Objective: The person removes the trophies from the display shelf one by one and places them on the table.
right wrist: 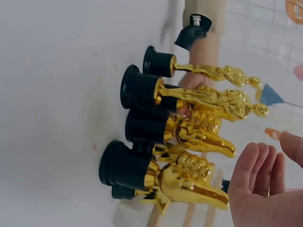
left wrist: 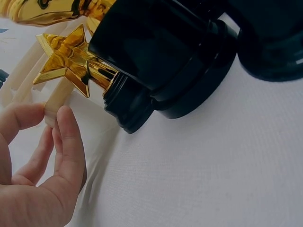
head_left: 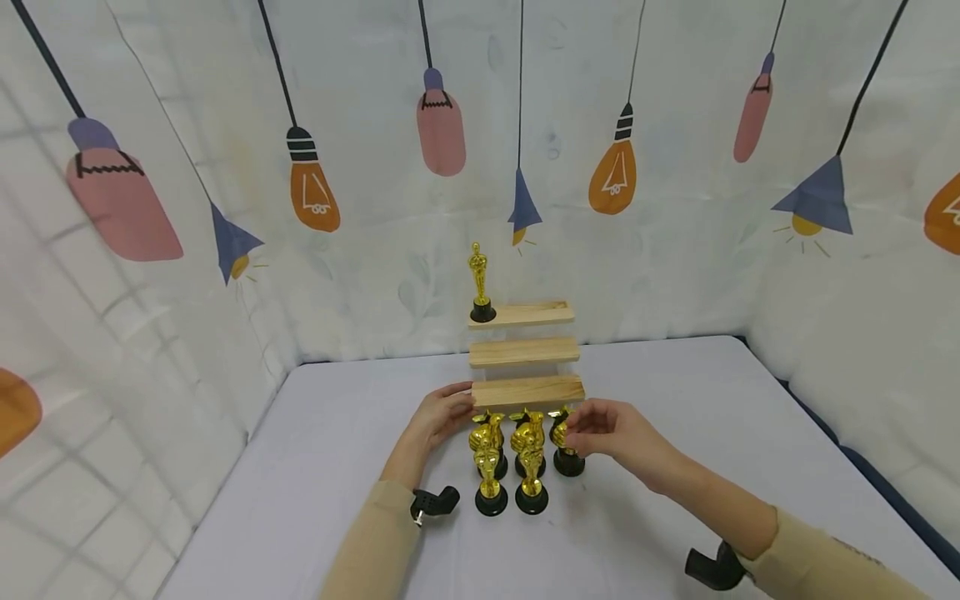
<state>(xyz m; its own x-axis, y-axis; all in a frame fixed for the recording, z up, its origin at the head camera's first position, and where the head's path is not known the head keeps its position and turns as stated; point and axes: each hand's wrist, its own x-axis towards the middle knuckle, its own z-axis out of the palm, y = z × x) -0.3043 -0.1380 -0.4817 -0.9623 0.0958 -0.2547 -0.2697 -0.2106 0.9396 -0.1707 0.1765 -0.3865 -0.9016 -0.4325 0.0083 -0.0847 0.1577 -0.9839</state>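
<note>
My left hand (head_left: 444, 414) pinches the left end of the lowest wooden shelf (head_left: 528, 392) between thumb and fingers; the left wrist view shows the shelf end between them beside a gold star trophy (left wrist: 66, 59). With fingers bent and apart from the thumb, my right hand (head_left: 618, 437) is at the rightmost thumbs-up trophy (right wrist: 189, 184), near its gold top. Two gold figure statuettes (right wrist: 213, 101) on black bases stand in front, with thumbs-up trophies and star trophies in rows behind them. One more figure statuette (head_left: 478, 279) stands at the left end of the top shelf (head_left: 532, 314).
The three-step wooden rack has a middle shelf (head_left: 525, 352) too. It stands near the back of a table with a white cloth (head_left: 315, 467). A curtain (head_left: 360, 275) printed with lamps hangs behind. Black wrist cameras sit on both forearms.
</note>
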